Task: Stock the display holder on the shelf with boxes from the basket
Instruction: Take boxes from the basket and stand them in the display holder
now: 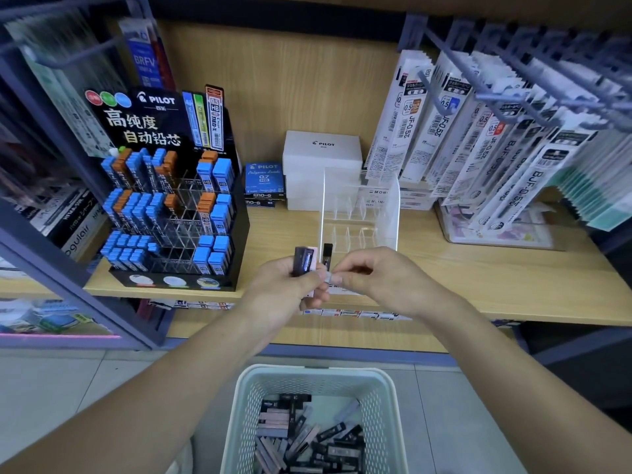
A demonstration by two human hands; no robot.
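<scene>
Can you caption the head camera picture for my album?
Left hand grips small boxes, right hand pinches one box, before the clear display holder; basket of boxes sits below.

Clear glossy plastic display holder (359, 210); matt wood-grain shelf (496, 275); pale perforated matt plastic basket (242, 422); smooth, faintly shiny floor tiles (68, 381).

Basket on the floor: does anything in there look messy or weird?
Yes. The small boxes lie mostly jumbled in the basket, pointing every which way and piled on each other, not in neat rows.
</scene>
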